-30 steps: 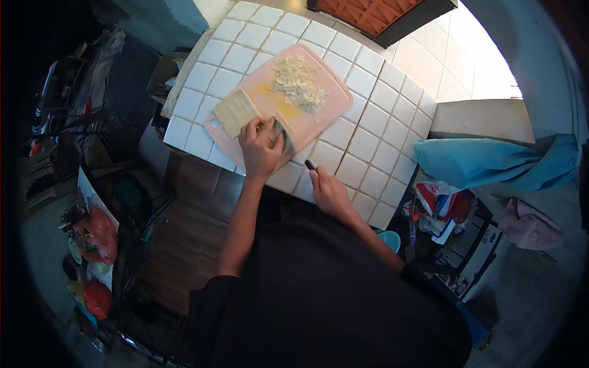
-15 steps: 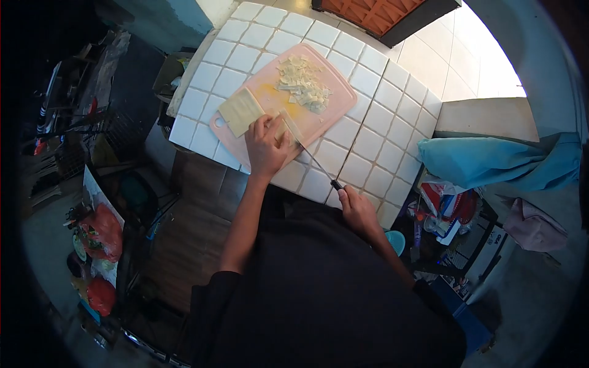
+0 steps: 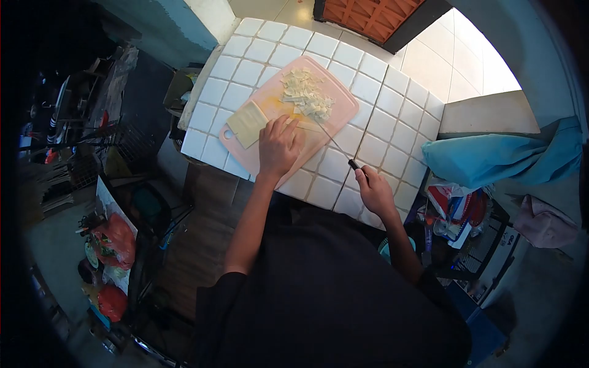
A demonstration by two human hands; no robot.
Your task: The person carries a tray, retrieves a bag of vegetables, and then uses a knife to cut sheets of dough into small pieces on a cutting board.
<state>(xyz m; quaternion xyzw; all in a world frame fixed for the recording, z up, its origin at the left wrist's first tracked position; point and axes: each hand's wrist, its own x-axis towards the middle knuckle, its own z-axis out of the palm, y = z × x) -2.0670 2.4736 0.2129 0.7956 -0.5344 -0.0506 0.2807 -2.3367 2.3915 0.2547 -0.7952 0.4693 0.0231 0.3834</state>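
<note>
On the tiled counter lies a pink cutting board (image 3: 343, 109) with a hole at its near left corner. A stack of pale yellow dough sheets (image 3: 247, 124) rests on its left part. My left hand (image 3: 280, 149) presses down on a piece of pale dough sheet beside the stack, fingers bent and close together, hiding most of that piece. My right hand (image 3: 375, 190) is closed round the black handle of a knife (image 3: 336, 145). The blade points to the board, its tip by a pale strip just right of my left fingers. Cut dough pieces (image 3: 305, 95) lie heaped on the far part.
White tiles cover the counter (image 3: 383, 122). A teal cloth (image 3: 485, 159) hangs at the right, above a rack of packets (image 3: 454, 211). To the left, red plastic bags (image 3: 116, 239) sit on a low table. An orange panel (image 3: 374, 18) stands beyond the counter.
The knife and my right hand have moved right and away from my body, so the blade is farther from my left fingers. My left hand stays over the dough. The camera view has shifted slightly.
</note>
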